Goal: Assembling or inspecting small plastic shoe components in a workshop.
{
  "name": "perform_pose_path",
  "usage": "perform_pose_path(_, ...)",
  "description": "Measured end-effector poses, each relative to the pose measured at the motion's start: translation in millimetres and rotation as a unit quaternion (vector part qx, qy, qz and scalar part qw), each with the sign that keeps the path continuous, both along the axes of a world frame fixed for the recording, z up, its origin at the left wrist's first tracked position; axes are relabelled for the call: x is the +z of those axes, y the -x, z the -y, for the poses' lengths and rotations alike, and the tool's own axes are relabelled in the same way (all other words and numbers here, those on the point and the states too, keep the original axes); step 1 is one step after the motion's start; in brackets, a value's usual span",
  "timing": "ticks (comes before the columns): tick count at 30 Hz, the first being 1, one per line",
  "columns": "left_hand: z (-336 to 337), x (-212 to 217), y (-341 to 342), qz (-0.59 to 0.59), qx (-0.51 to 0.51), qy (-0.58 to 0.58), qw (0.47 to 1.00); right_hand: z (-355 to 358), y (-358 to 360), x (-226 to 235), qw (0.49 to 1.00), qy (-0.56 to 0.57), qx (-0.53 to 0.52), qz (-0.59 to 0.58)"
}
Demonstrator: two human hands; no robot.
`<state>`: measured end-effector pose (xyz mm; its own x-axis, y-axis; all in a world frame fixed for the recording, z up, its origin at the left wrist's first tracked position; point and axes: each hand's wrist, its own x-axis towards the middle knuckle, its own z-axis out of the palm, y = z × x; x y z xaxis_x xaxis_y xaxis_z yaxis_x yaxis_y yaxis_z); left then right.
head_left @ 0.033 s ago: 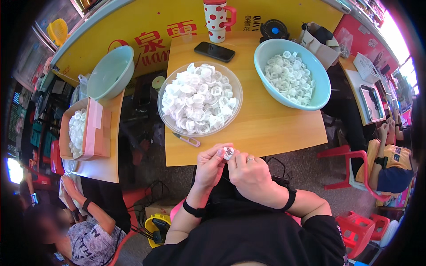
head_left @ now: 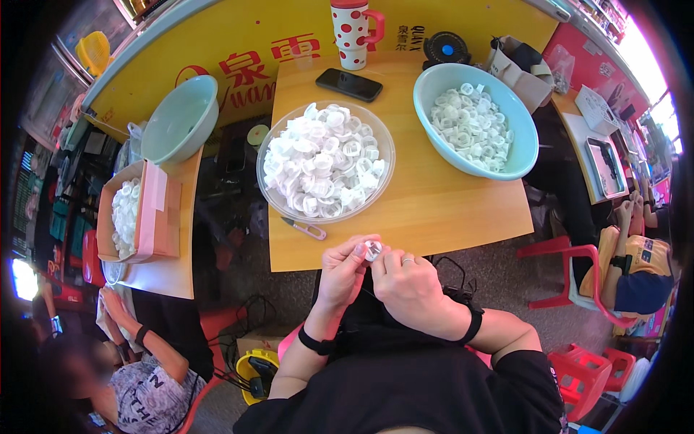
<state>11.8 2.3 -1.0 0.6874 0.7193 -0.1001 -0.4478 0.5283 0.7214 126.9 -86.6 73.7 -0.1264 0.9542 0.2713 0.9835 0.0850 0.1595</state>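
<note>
In front of my body, just off the table's near edge, my left hand [head_left: 343, 273] pinches a small round white plastic piece [head_left: 373, 250] between thumb and fingers. Slots or ribs show on its face. My right hand [head_left: 413, 289] is closed, its curled fingertips up against the right side of that piece; anything inside them is hidden. Beyond my hands, a clear round bowl [head_left: 391, 160] is heaped with similar white plastic pieces [head_left: 322, 163]. At the right, a light blue basin [head_left: 524, 155] holds more small translucent white pieces [head_left: 473, 126].
On the wooden table [head_left: 434, 217] lie a pink-handled small tool [head_left: 312, 231] and a black phone [head_left: 349, 84]. A red-dotted tumbler [head_left: 352, 36] and a small black fan [head_left: 447, 49] stand behind. Leftward are a cardboard box [head_left: 160, 217] and a pale green basin [head_left: 181, 119]. People sit on both sides.
</note>
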Motion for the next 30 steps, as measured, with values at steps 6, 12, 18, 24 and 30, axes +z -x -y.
perform_pose_path(6, -3, -3, 3, 0.023, 0.003, 0.026, 0.999, 0, 1, -10, 0.997, -0.002, -0.018, -0.074)
perform_pose_path(12, -7, -10, 4, 0.043, -0.006, 0.028, 0.999, -4, -8, 0, 0.951, 0.089, -0.037, -0.292)
perform_pose_path(18, 0, -1, 0, 0.001, 0.017, 0.017, 1.0, -9, -20, 13, 0.93, 0.168, -0.02, -0.326)
perform_pose_path(24, 1, 1, 0, 0.02, 0.034, 0.022, 0.999, -10, -19, -10, 0.914, 0.095, -0.01, -0.395)
perform_pose_path(30, 2, 0, -1, 0.036, 0.056, 0.05, 0.997, -10, -16, -13, 0.906, 0.06, -0.007, -0.42)
